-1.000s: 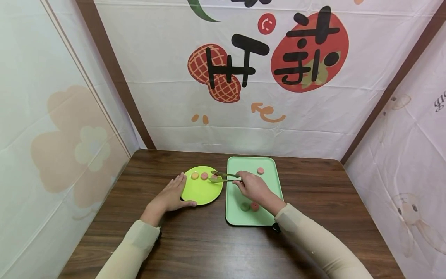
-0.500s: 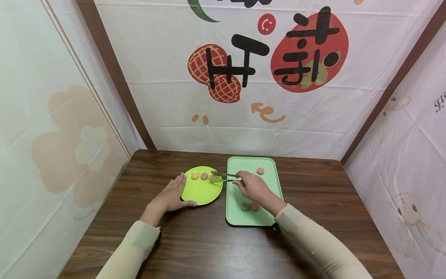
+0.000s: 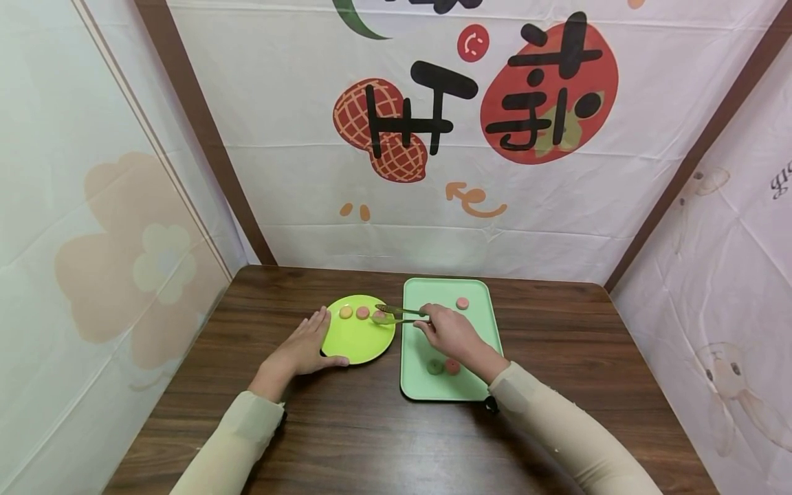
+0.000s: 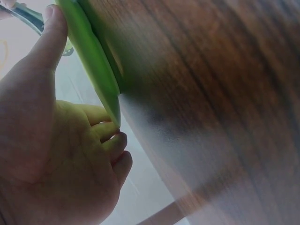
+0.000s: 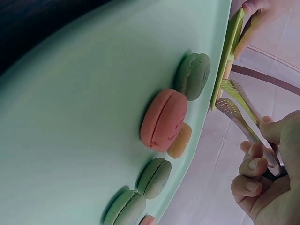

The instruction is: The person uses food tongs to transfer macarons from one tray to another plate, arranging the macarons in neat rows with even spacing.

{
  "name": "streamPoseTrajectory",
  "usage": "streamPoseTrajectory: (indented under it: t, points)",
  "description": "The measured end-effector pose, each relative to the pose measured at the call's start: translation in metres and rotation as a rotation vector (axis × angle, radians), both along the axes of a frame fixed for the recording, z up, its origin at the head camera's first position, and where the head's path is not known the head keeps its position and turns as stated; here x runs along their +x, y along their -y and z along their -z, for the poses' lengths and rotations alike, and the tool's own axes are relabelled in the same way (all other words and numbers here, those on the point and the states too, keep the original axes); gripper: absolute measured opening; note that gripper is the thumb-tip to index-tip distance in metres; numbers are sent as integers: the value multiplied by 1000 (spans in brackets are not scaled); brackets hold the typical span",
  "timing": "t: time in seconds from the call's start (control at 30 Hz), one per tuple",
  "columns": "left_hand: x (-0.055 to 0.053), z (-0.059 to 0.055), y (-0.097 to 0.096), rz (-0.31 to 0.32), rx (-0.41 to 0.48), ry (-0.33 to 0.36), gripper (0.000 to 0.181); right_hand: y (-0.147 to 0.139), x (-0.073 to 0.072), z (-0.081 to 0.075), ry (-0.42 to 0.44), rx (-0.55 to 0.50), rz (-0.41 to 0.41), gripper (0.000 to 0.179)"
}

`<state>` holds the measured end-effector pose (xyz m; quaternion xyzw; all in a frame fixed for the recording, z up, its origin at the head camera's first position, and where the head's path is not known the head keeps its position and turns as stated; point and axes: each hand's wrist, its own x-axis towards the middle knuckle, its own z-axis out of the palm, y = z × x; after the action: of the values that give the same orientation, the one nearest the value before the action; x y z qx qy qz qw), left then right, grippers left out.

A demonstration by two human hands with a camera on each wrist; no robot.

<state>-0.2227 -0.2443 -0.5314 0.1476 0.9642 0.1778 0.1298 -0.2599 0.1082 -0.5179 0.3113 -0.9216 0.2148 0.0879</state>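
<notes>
My right hand (image 3: 453,331) holds metal tongs (image 3: 393,320) with perforated tips, reaching from above the mint-green tray (image 3: 427,292) to the lime-green plate (image 3: 360,344). The spread tips lie about a pink macaron (image 3: 379,315) on the plate; whether they touch it cannot be made out. Left of it in a row sit another pink macaron (image 3: 362,313) and a yellow macaron (image 3: 346,312). My left hand (image 3: 302,348) rests against the plate's left rim, fingers extended and thumb at the near edge. In the left wrist view the plate's edge lies between thumb and fingers.
On the tray sit a pink macaron (image 3: 463,303) at the back, and a green macaron (image 3: 435,367) beside a reddish macaron (image 3: 453,367) nearer the front. The right wrist view shows several macarons, including an orange one (image 5: 180,141). A printed cloth wall (image 3: 297,179) stands behind the brown table (image 3: 371,433).
The pink macaron at the tongs' tips sits very slightly farther left than one second ago. Both hands and the tongs have stayed practically in place.
</notes>
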Motion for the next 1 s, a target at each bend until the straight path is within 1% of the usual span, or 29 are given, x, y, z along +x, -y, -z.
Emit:
streamPoseTrajectory:
  t: [0.2, 0.6, 1.0]
  points:
    - [0, 1, 0, -1, -6, 1, 130, 0, 0, 1, -6, 5, 11, 20]
    - [-1, 2, 0, 1, -8, 4, 131, 0, 2, -1, 2, 10, 16, 21]
    - [-1, 2, 0, 2, -8, -10, 130, 1, 2, -1, 35, 6, 0, 30]
